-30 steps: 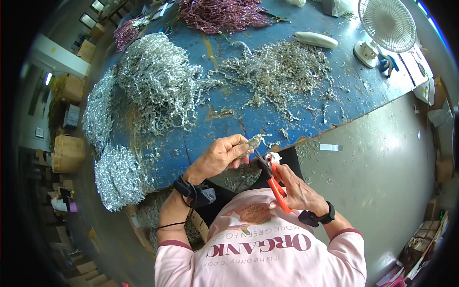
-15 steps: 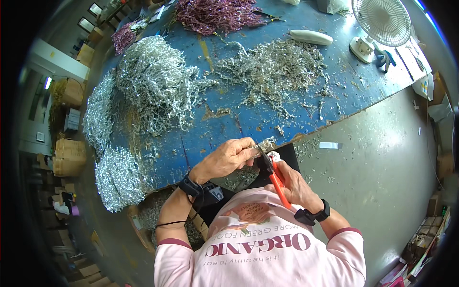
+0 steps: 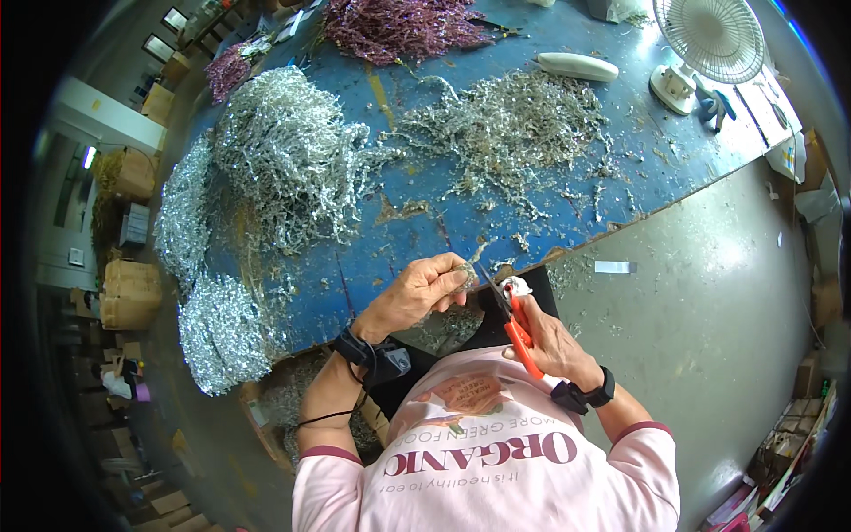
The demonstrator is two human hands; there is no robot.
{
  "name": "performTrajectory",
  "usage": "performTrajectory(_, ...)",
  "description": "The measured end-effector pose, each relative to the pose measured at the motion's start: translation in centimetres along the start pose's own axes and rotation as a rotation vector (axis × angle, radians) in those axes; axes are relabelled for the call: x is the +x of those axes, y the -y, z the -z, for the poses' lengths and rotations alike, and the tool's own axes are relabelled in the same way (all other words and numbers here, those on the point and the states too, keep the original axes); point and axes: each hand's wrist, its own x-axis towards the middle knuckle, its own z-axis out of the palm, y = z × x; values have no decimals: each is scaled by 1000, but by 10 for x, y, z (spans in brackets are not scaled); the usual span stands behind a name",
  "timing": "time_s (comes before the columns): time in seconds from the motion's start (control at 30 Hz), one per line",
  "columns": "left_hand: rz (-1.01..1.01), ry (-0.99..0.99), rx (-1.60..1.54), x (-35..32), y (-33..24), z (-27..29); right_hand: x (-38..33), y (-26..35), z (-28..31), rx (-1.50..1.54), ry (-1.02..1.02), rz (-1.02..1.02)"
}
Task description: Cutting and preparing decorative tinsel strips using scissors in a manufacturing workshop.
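Note:
Between the thumb and fingers of my left hand (image 3: 430, 282) is a short silvery glitter sprig (image 3: 476, 257), its tip sticking out toward the table. My right hand (image 3: 551, 340) is wrapped round red-handled cutters (image 3: 520, 341), their dark blades pointing up beside the sprig and apart from it. Something white shows on my right fingers near the blades. Beyond my hands, a loose heap of silver glitter sprigs (image 3: 523, 124) lies on the blue table (image 3: 417, 226). A larger silver bundle (image 3: 288, 151) rests to its left.
More silver bundles (image 3: 222, 332) line the table's left side. A purple glitter bundle (image 3: 399, 31) lies at the far edge. Toward the far right are a white fan (image 3: 709, 40), a white oblong object (image 3: 577, 67) and a blue-handled tool (image 3: 714, 106). Clippings litter the table and floor.
The cutters have moved slightly right and down, away from my left fingers, where the blades were close to the sprig. The sprig's tip now points up more. My left hand has barely shifted.

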Motion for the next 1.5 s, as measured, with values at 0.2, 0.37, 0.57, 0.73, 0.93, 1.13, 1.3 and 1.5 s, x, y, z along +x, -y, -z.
performTrajectory(0.2,-10,53,35,-3,1,3,3,-3,0,12,82,7)
performTrajectory(0.37,44,119,91,-5,-3,2,7,-4,1,28,133,-6)
performTrajectory(0.57,-3,13,166,-7,-1,-2,7,-16,-13,243,-17,-58)
performTrajectory(0.73,-115,-169,155,-16,7,-7,7,-6,5,503,-30,-189)
performTrajectory(0.93,-297,-309,67,-15,27,-4,-4,2,8,-31,95,-18)
performTrajectory(1.13,-260,-421,12,-15,29,-7,2,3,4,-75,36,16)
performTrajectory(1.3,-307,-389,150,-16,25,-5,4,7,6,-95,34,46)
performTrajectory(1.5,-459,-443,210,-18,21,-12,8,14,2,-165,57,82)
